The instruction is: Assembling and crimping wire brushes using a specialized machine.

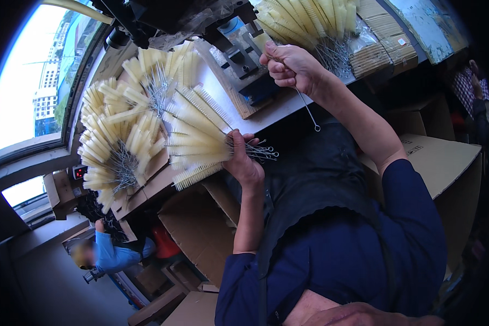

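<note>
My left hand (245, 158) is closed around a bunch of tube brushes (198, 136) with cream bristles. Their bristle ends fan out to the left, and their looped wire ends stick out on the right. My right hand (293, 68) grips a single wire-handled brush (309, 112), whose twisted wire with an end loop hangs below the fist. Its cream bristle end shows above my fingers, close to a dark metal bench machine (245, 62); whether it touches the machine I cannot tell.
Large heaps of brushes (100, 127) lie on the left of the bench, and another pile (309, 22) lies at the back right by flattened cardboard (383, 41). Open cardboard boxes (424, 157) stand beside me. A person in a blue top (114, 252) is at the lower left.
</note>
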`<state>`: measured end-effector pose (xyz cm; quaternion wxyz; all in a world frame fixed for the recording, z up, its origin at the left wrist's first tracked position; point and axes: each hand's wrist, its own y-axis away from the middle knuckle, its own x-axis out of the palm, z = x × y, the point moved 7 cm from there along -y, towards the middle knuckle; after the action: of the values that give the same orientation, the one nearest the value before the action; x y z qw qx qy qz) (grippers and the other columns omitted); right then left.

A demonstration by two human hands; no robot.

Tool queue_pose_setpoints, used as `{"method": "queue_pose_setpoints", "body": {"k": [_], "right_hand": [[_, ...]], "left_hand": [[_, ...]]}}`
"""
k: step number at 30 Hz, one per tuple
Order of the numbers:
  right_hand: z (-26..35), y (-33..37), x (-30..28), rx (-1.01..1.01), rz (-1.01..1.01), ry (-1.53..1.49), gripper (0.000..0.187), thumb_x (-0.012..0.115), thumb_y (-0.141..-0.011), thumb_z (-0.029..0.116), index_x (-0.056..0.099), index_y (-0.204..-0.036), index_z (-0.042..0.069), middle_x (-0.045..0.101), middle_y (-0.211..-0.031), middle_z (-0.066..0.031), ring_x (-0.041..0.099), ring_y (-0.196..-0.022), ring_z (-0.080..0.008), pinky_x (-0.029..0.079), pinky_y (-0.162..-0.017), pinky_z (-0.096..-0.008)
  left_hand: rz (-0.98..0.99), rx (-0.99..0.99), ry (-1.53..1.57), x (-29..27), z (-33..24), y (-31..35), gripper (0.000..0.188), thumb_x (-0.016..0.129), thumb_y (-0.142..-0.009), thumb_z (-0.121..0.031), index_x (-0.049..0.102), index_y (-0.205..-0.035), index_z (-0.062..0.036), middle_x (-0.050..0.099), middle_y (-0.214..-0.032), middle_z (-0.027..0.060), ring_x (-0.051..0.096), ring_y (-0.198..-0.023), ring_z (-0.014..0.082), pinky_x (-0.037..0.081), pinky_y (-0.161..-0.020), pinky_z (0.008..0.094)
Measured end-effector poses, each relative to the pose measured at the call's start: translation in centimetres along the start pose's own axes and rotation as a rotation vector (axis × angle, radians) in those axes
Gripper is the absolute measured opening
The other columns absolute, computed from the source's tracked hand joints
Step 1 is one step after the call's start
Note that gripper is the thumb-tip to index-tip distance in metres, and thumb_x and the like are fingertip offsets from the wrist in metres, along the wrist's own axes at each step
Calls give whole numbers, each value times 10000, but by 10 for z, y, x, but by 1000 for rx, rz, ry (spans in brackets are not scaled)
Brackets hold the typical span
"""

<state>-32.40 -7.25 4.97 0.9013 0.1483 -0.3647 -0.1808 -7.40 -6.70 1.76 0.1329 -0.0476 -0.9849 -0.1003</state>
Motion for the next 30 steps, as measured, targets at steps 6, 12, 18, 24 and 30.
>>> {"method": "queue_pose_setpoints", "body": {"k": [6,12,18,24,30], "right_hand": [[2,-1,0,61,-35,-72,362,469,-1055,368,521,-932,31,377,-544,76,269,-401,-12,239,-330,-166],[13,3,-11,61,48,31,391,470,-1051,389,540,-980,11,419,-556,74,301,-389,4,253,-322,-160],[105,0,-53,-553,-331,846,470,548,-1008,436,594,-1106,-20,610,-762,-19,506,-509,-44,423,-432,-199],[115,59,-8,-1255,-673,1057,445,656,-930,306,559,-1206,-30,638,-1017,-176,628,-920,-285,517,-813,-382],[-22,24,52,-470,73,797,370,608,-1000,275,596,-1201,-35,681,-962,-66,626,-822,-106,524,-769,-274]], "left_hand": [[-10,53,4,4,-7,2,143,623,-985,-141,602,-1061,-21,634,-874,63,639,-789,151,567,-698,308],[18,51,49,6,-6,4,121,622,-984,-133,604,-1042,-29,634,-853,56,641,-779,163,562,-699,303],[37,-6,122,15,-1,7,117,641,-970,-110,610,-1021,-10,647,-844,75,656,-739,179,569,-669,295],[123,-56,119,33,-1,11,135,641,-972,-135,602,-1047,-31,647,-867,67,648,-775,173,557,-703,302],[182,-169,33,48,9,16,117,663,-948,-92,608,-1001,-4,658,-824,79,654,-699,172,560,-656,299]]}}
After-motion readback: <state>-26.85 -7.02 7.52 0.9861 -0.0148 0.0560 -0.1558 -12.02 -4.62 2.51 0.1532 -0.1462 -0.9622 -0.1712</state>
